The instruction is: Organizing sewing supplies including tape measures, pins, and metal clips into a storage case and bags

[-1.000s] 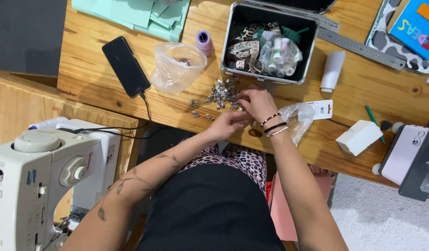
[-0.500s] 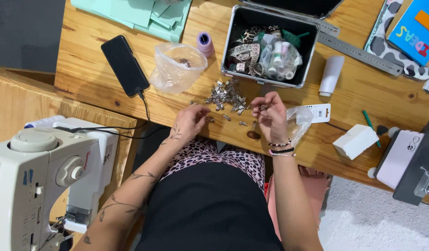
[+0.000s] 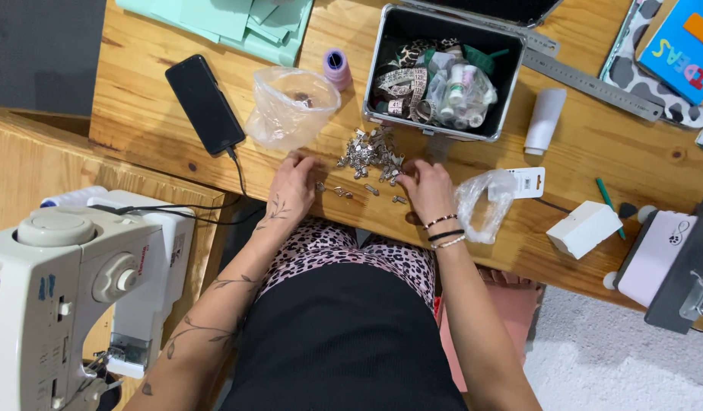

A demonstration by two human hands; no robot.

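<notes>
Sorting now | left hand [image 3: 292, 183] flat, fingers spread, empty | right hand [image 3: 427, 186] loosely curled, grip unclear | heap of small silver metal clips [image 3: 370, 152] between them on wooden tabletop [image 3: 146, 114] | light, stiff, slippery; pinch singly by edges

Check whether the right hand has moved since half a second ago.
Yes. The right hand has dropped from a raised position onto the wooden table, its fingers now beside the pile of small metal pieces, below the open case.
</notes>
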